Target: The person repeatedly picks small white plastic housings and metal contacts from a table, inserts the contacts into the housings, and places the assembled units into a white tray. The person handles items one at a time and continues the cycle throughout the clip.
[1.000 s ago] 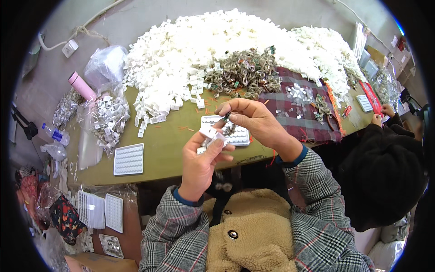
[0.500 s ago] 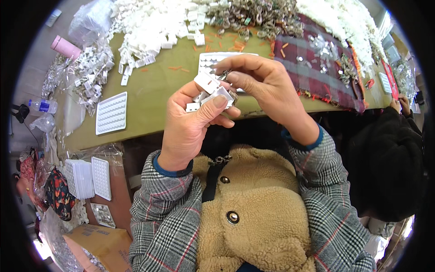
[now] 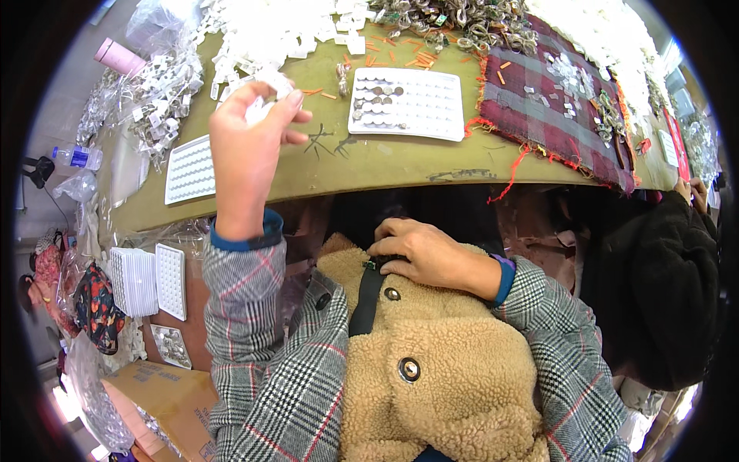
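Note:
My left hand [image 3: 250, 142] is raised over the left part of the table, fingers closed on small white plastic pieces [image 3: 262, 108] that are smeared by motion. Down at my lap, my right hand [image 3: 435, 258] has its fingers curled beside a dark strap [image 3: 368, 296]. A tiny greenish thing shows at its fingertips, but I cannot make out what it grips. Between the hands and the far heaps lies a white tray [image 3: 427, 104] with rows of pits, some holding small round metallic pieces. Another white pitted tray [image 3: 190, 173] is partly hidden behind my left forearm.
Heaps of white pieces [image 3: 269, 35] and coiled cables [image 3: 462, 19] cover the table's far side. Orange bits [image 3: 419, 60] lie before them. A plaid cloth [image 3: 531, 108] is at right, near another person's dark sleeve [image 3: 647, 269]. Stacked trays [image 3: 133, 281] and a cardboard box [image 3: 165, 396] stand lower left.
My hands have parted. The left went up and left with the white pieces; the right dropped to my lap. The middle tray, mostly covered before, now shows fully.

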Demonstrator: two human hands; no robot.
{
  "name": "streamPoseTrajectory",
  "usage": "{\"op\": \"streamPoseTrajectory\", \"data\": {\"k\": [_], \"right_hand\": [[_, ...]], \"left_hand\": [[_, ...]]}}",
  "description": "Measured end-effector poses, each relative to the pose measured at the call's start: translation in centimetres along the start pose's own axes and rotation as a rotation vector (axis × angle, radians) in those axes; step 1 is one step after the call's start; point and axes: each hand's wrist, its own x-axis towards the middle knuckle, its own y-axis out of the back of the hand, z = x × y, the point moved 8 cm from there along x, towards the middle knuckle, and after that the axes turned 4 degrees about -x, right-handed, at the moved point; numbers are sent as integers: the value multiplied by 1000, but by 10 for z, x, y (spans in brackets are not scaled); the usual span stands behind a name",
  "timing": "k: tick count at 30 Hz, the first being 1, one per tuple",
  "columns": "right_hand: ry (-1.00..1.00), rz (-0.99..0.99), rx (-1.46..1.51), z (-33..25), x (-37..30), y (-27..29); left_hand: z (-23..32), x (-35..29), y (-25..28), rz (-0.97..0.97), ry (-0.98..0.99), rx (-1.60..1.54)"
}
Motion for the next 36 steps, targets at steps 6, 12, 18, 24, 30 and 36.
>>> {"op": "streamPoseTrajectory", "data": {"k": [6, 12, 18, 24, 30, 36], "right_hand": [[37, -157, 64, -9, 13, -29], [-106, -229, 138, -3, 16, -45], [-245, -303, 59, 2, 21, -60], [17, 175, 432, -13, -2, 23], [-49, 310, 1170, -15, -31, 58], [-90, 229, 1483, -18, -25, 54]], "left_hand": [[0, -70, -1, -99, 15, -333], [-5, -100, -15, -174, 118, -441], [-8, -110, -19, -194, 164, -467], [-17, -112, -20, -176, 204, -507], [-33, -123, -50, -296, 326, -592], [-43, -127, -69, -338, 403, -687]]}}
